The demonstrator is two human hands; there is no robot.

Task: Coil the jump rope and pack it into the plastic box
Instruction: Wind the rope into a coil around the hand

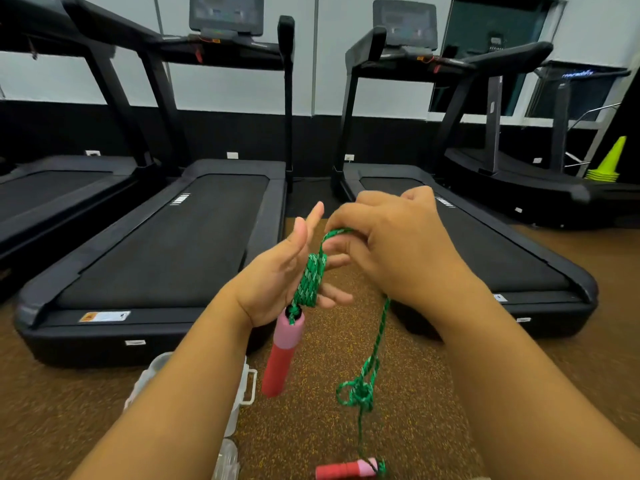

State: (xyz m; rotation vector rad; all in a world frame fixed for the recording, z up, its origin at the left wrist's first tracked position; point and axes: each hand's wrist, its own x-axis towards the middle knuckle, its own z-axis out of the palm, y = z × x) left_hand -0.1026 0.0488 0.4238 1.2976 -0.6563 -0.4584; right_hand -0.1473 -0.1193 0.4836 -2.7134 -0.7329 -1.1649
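The green and white jump rope (313,278) is wound in several turns around the fingers of my left hand (284,271), which is held up with straight fingers. One red and pink handle (282,355) hangs below that hand. My right hand (391,244) pinches the rope just above the coil. From there the rope drops past a tangled knot (358,393) to the second handle (348,470) on the floor. The clear plastic box (242,382) lies on the floor under my left forearm, mostly hidden.
Black treadmills (166,244) stand in a row ahead, close to my hands. A stack of yellow-green cones (607,161) sits at the far right. The floor (311,427) is brown speckled rubber.
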